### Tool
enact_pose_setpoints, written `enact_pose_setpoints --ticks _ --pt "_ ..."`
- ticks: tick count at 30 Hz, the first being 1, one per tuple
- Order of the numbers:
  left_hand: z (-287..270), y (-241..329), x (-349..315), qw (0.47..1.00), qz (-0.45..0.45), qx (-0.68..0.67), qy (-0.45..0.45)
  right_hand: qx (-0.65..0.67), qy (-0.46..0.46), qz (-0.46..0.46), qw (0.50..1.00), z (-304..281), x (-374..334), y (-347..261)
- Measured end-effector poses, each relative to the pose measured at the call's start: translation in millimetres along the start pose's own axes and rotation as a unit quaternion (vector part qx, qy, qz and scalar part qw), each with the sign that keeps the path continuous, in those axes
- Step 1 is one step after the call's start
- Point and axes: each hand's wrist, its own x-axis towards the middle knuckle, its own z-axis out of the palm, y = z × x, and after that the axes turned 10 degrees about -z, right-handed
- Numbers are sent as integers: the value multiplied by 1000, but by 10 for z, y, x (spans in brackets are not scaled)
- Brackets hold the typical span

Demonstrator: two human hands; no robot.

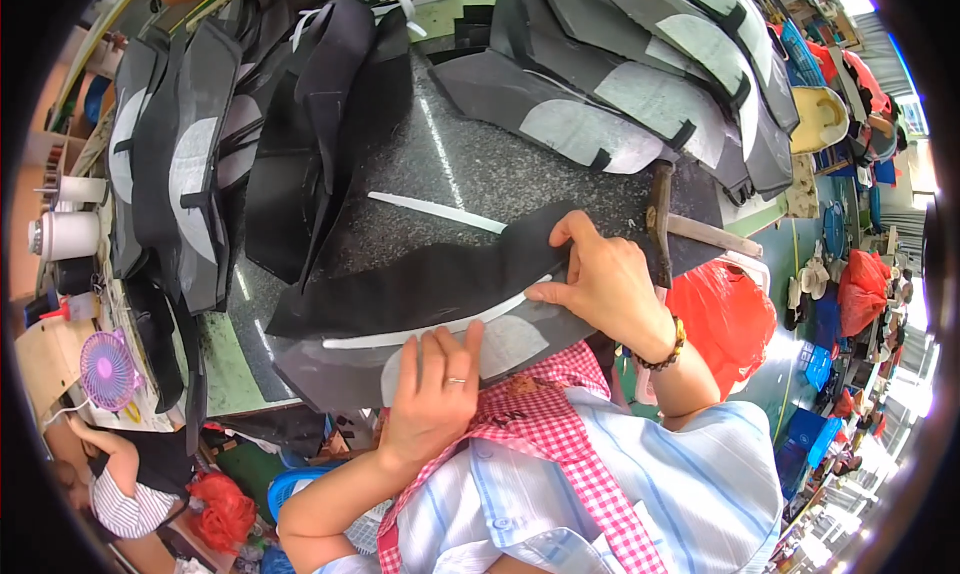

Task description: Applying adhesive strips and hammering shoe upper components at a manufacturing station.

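- Far left, from my remote seat, I count two white spools [68, 235], one purple fan [109, 371] and one other person [120, 494] in a striped top.
- Next comes a pile of dark panels [155, 164]; I cannot count them exactly, because they overlap.
- In the middle, at the near edge of the speckled table [390, 164], lies the piece in work: one black layer [410, 279] over one grey panel [520, 344], with one white strip [385, 338] along their border.
- The left hand [430, 394] has its fingers extended, only slightly apart; the tips rest by the strip's lower edge, gripping nothing that I can see.
- One loose white strip [437, 212] lies behind the piece.
- The right hand [612, 284] has thumb and forefinger curved, tips apart: thumb at the strip's right end, forefinger on the black layer. How firmly it grips, I cannot tell.
- Behind it, more panels [620, 104] overlap.
- Further right are one hammer [661, 219] and one red bag [720, 309].
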Motion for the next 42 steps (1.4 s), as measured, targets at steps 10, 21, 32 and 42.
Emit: enact_pose_setpoints --ticks 10,21,32,42 --pt "-52 -129 750 926 -161 -337 -49 138 15 -233 963 112 -455 410" --pt "86 119 498 972 57 -225 46 302 49 -14 952 -4 -533 373" --pt "58 273 456 991 97 -31 83 -234 -77 -292 924 -229 -412 388" --pt "-59 -19 189 974 62 -150 159 136 -84 -325 932 153 -205 137"
